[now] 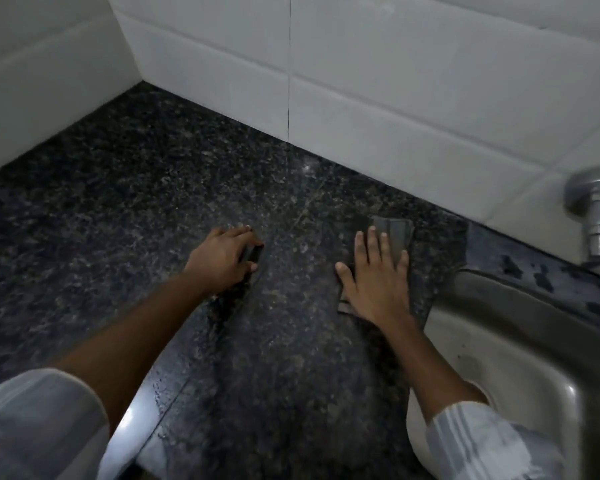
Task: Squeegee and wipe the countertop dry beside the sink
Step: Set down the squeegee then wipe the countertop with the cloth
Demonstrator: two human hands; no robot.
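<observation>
Cloth (pixel 394 233) lies flat under right hand (pixel 378 282) on countertop (pixel 153 202).

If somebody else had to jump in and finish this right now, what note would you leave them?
Left hand: curled around a dark tool, likely the squeegee, held against the countertop.
Right hand: flat, fingers spread, pressing a dark cloth onto the counter close to the sink.
Done: I cannot tell how much has been wiped already.
Left: droplets show along the front edge and the stone looks shiny near the wall tiles. Probably push the water toward the sink, then wipe with the cloth.
</observation>
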